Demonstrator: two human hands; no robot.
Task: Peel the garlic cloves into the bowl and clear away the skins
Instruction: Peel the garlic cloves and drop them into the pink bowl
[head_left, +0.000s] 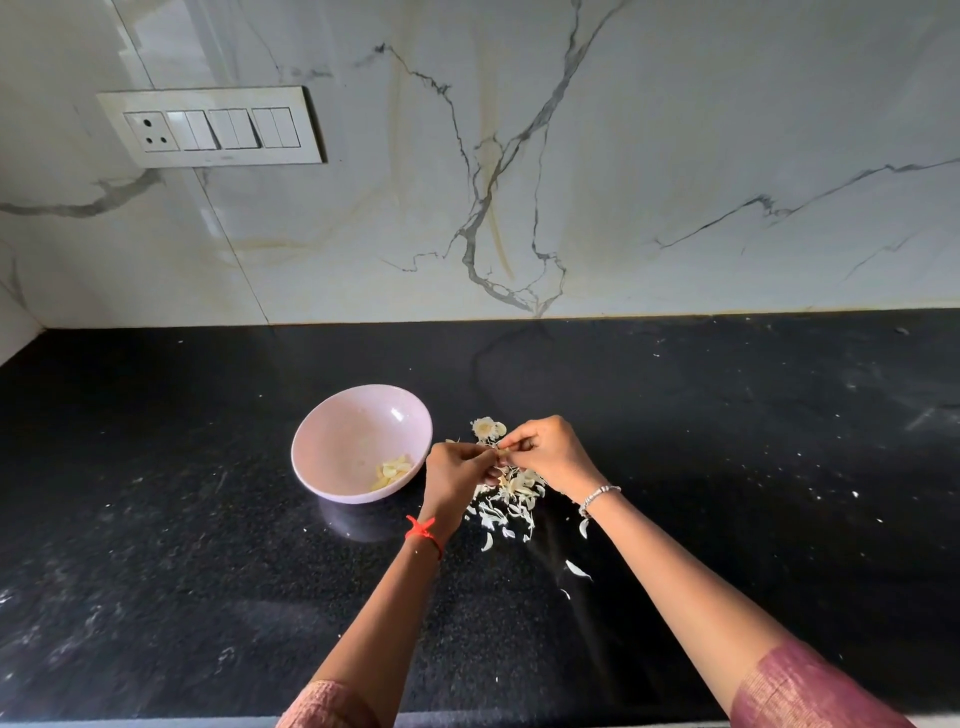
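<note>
Several peeled cloves (392, 470) lie at the bottom of the bowl (353, 426), which stands just to the left of the left hand (452, 475). They cover only a small part of the bowl's floor.

Hands: the left hand and right hand (550, 457) are brought together above the counter (208, 571), fingertips meeting. Both pinch one small pale piece between them, judged to be a garlic clove (501, 453) in the course of being peeled. It is too small to tell how much skin is on it.

Skins: a loose pile of skins (511, 499) lies on the counter directly beneath and just behind the joined hands. A few stray skins (576, 569) lie near the right forearm. A round papery bulb base (485, 427) sits just beyond the fingertips, touching the far edge of the pile.

Unpeeled stock: no whole unpeeled cloves can be made out apart from the one in hand. Some may be hidden under the hands or in the pile; this cannot be told.

Assessment: peeling appears well advanced, possibly near its end, going by the size of the pile and the bare bulb base. Outstanding items are finishing the clove in hand, dropping it in the bowl, and the whole clearing of skins, which is not yet begun.
</note>
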